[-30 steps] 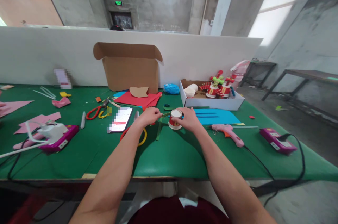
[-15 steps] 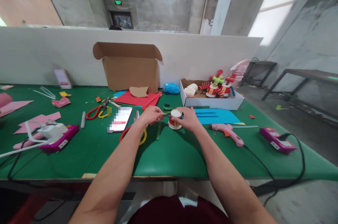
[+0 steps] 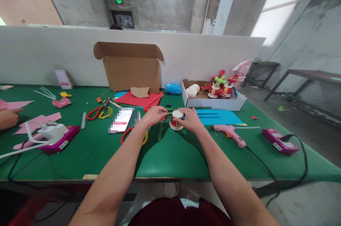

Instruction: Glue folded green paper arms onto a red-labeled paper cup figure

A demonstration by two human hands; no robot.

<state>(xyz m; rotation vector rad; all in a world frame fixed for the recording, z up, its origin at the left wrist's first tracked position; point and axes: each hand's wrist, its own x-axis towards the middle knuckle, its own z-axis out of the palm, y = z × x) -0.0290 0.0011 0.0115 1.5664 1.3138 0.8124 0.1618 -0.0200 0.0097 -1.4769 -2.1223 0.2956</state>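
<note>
The green worktop (image 3: 173, 158) is crowded. Taking the paper cup (image 3: 176, 122) as the centre of the dial, with 12 o'clock pointing away from the person, an open cardboard box (image 3: 130, 71) stands at 11 o'clock against the white partition, with red paper (image 3: 140, 100) lying in front of it. A white tray (image 3: 213, 104) of plain cups and finished red-and-green figures sits at 1 o'clock, and a sheet of blue paper (image 3: 218, 116) lies at 3 o'clock, just beyond the right hand. A pink glue gun (image 3: 230, 134) lies at 4 o'clock, its cord running off toward a magenta power unit (image 3: 278, 141) farther out on the same side. At 9 o'clock a phone (image 3: 121, 120) lies flat, and a pair of scissors (image 3: 136, 117) lies between it and the left forearm, its handles partly under that arm. A loose green strip (image 3: 160, 132) lies at 7 o'clock, close to the cup. Another person's hand (image 3: 7, 117) shows at the far left edge, near pink paper (image 3: 39, 121).

Nothing stands between the hands and the cup. The cup stands upright near the middle of the worktop. The right hand (image 3: 190, 119) is curled around its 3 o'clock side, gripping it. The left hand (image 3: 154, 115) is at 9 o'clock, fingers pinched shut on a thin fuzzy stick (image 3: 168, 113) that reaches across to the cup's rim.
</note>
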